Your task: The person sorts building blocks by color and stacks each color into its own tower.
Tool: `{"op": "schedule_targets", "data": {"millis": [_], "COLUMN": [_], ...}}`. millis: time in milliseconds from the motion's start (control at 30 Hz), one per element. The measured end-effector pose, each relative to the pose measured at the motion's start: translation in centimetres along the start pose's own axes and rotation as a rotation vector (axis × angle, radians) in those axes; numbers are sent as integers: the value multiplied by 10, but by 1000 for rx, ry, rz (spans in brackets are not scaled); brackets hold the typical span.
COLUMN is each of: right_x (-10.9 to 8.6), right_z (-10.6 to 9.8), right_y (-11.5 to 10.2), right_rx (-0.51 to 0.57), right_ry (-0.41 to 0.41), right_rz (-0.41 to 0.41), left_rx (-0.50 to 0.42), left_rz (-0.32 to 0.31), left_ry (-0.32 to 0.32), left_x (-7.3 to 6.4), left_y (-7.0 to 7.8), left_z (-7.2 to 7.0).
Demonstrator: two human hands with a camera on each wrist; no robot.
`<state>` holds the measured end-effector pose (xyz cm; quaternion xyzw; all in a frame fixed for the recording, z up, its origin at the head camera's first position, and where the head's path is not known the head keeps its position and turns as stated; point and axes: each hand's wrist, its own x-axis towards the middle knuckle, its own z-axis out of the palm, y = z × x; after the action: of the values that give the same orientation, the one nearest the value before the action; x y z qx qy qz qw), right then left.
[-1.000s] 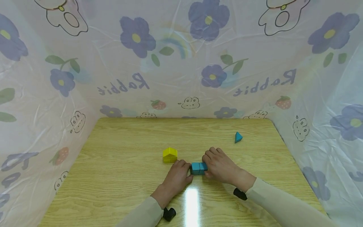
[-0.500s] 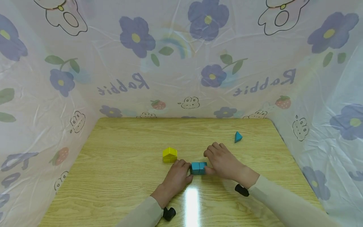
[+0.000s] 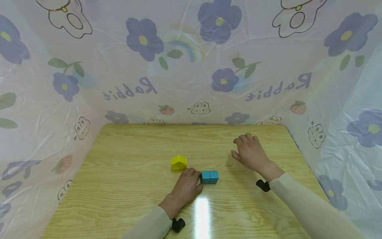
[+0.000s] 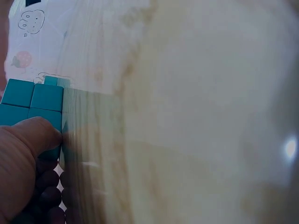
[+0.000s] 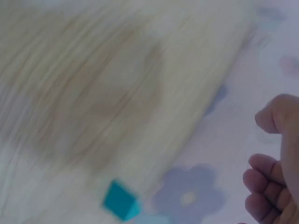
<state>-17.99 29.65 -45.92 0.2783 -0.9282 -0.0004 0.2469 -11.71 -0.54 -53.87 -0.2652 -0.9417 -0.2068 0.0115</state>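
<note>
In the head view two blue cube-shaped blocks (image 3: 210,177) stand side by side on the wooden table. My left hand (image 3: 185,187) holds their left end with bent fingers; in the left wrist view the thumb (image 4: 39,133) lies against the blue faces. Further right and back, my right hand (image 3: 251,153) hovers over the table with thumb and fingers apart, holding nothing. It hides the blue triangular block in the head view, but that block (image 5: 120,200) shows, blurred, in the right wrist view, apart from the fingers.
A small yellow house-shaped stack of blocks (image 3: 179,163) stands just beyond my left hand. Patterned sheeting (image 3: 185,66) rises behind the wooden tabletop (image 3: 125,179) and along both sides. Both wrists wear black cameras.
My right hand has let go of the blue blocks and moved right and away from me, over the triangular block. The left hand and the blue pair have stayed in place.
</note>
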Motion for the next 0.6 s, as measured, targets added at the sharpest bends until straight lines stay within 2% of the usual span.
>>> {"op": "schedule_targets", "data": {"millis": [133,333,467,600], "right_x": [-6,-12,-12,-14], "right_z": [11,20,25,29], "right_y": [24,54,68,75], "right_rx": [-41,-51,-8,28], "right_ry": [-70,-279,-371,-433], "right_rz": [131,329,418,467], "left_rx": [-4,-4,-4,1], "left_rz": [-25,-26,-30,-32], "left_ry": [-22,-20,-22,-30], "left_x": [0,0,0,0], "left_y": [0,1,1,0], "left_z": [-1,-2,-1,0]}}
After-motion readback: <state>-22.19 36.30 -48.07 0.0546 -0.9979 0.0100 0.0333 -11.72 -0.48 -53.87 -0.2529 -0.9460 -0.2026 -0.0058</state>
